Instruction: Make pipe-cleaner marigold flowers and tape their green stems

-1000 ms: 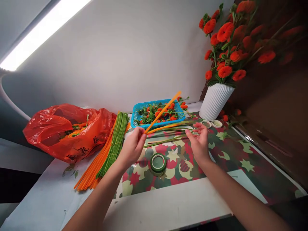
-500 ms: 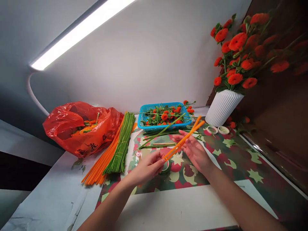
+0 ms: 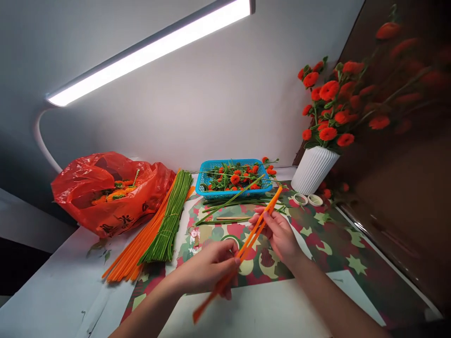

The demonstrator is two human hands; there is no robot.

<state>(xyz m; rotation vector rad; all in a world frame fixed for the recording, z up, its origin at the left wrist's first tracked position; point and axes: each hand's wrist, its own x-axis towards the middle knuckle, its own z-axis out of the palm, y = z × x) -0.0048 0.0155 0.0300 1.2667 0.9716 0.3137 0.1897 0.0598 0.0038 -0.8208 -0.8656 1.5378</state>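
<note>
Orange pipe cleaners [image 3: 251, 241] run slantwise between my two hands, above the patterned mat [image 3: 319, 249]. My left hand [image 3: 211, 267] closes on them around their lower part, and their near ends stick out below it, blurred. Higher up, the thumb and fingers of my right hand [image 3: 276, 230] pinch the same pipe cleaners near the far ends. Behind my hands lie loose green pipe cleaners [image 3: 230, 199] on the mat. A round roll of tape [image 3: 231, 241] is partly hidden behind my left hand.
To the left lie bundles of green pipe cleaners [image 3: 167, 220] and orange pipe cleaners [image 3: 130, 251], beside a red plastic bag [image 3: 81, 202]. A blue basket [image 3: 234, 193] holds red flowers. A white vase [image 3: 313, 171] stands right, near two tape rolls [image 3: 314, 200]. A lamp [image 3: 158, 49] hangs above.
My right hand has closed on the orange pipe cleaners, where it was open beside them. The pipe cleaners have slid down through my left hand, which now grips them farther up. The view has shifted.
</note>
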